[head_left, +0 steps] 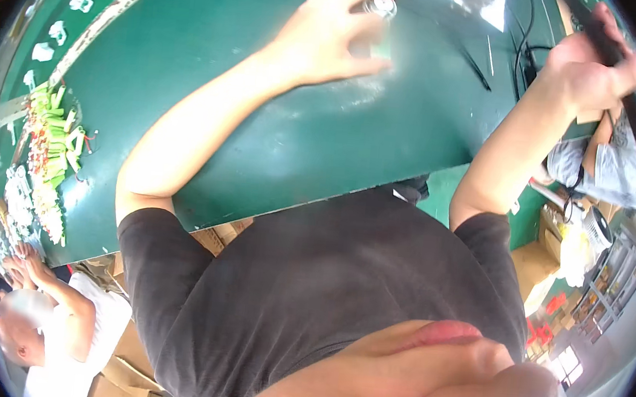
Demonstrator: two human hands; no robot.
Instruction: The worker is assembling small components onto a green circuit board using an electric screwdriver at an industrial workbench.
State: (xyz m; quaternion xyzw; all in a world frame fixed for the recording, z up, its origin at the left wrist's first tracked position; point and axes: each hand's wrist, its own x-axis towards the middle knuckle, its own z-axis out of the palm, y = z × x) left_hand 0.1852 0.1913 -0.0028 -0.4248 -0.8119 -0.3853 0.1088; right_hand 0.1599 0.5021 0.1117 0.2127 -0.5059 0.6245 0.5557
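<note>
My left hand [328, 37] reaches over the green tabletop [284, 150], its fingers curled around a small silver, round part [381, 7] near the fingertips. The thumb is spread away from that part, and a pale blur lies between thumb and fingers. At the upper right, my right hand [587, 75] is raised and wrapped around a long, dark, rod-shaped tool [602, 40]. Its far end runs out of the picture, so its exact kind does not show. Thin black cables [526, 46] hang or lie between my two hands.
Bundles of green-sleeved wires [55, 138] lie along the table's left side, with white plastic pieces [58, 32] beyond a pale strip. One co-worker [73, 321] sits at the lower left, another [608, 163] at the right. Cardboard boxes [535, 267] and a fan [597, 227] stand at the right.
</note>
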